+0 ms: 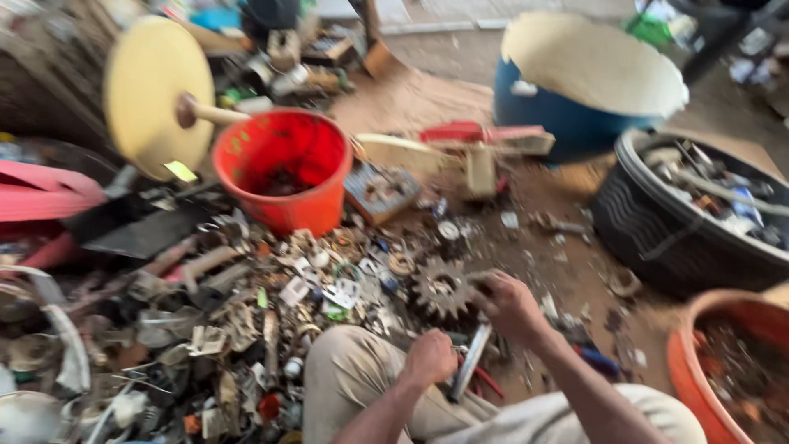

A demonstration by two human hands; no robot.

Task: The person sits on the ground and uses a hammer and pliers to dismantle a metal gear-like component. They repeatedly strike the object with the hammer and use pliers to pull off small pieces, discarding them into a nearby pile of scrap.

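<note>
My right hand (511,306) grips a rusty toothed gear wheel (442,287) by its right edge, holding it just above the scrap pile. My left hand (429,359) is closed around the upper end of a flat grey metal tool (470,362) that slants down over my knee. Both hands sit low in the middle of the view, above my beige trousers (353,374). The picture is blurred by motion.
A heap of small metal scrap (246,329) covers the ground at left. An orange bucket (283,168) stands behind it, with a round yellow disc on a stick (152,94). A blue drum (575,107), a black tub of parts (682,222) and an orange basin (723,362) lie right.
</note>
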